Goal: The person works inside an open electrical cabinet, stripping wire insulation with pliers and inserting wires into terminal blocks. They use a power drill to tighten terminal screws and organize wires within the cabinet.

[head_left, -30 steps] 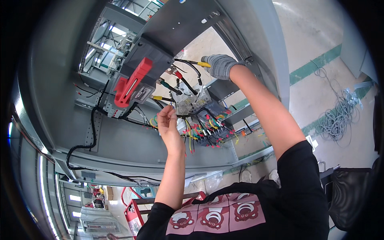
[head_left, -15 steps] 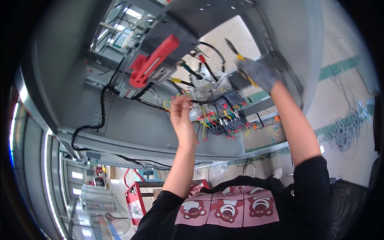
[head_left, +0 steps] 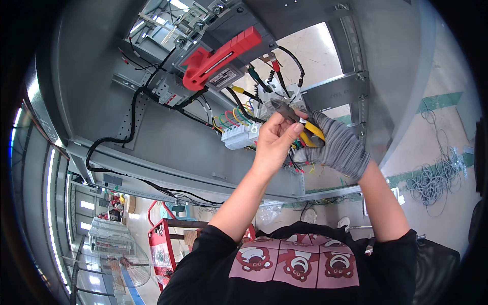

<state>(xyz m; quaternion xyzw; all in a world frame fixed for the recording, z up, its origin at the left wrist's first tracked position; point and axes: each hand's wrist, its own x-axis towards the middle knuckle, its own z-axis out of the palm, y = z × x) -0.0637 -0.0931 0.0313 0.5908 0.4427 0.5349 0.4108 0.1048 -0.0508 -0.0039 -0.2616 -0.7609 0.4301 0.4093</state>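
Note:
My right hand [head_left: 338,145], in a grey knit glove, is wrapped around the yellow handles of a pair of cutting pliers [head_left: 313,130]. The dark jaws of the pliers point up and to the left. My bare left hand [head_left: 277,136] closes thumb and fingers on the pliers near the pivot; whether a small wire is also pinched there cannot be seen. Both hands are in front of a wired cabinet, hiding much of the terminal row behind them. Just left of my left hand is a white module [head_left: 239,136] with yellow, red, green and blue wires.
A large red switch handle [head_left: 221,58] sits on the dark breaker above. Thick black cable [head_left: 133,119] runs down the cabinet's left side. Grey cabinet walls [head_left: 391,76] enclose the work. Coiled grey wire [head_left: 432,178] lies on the floor at right; a red cart [head_left: 162,244] stands lower left.
My right hand has brought the pliers left and down to my left hand. My left hand has moved right, from the wires onto the pliers. The view has shifted slightly.

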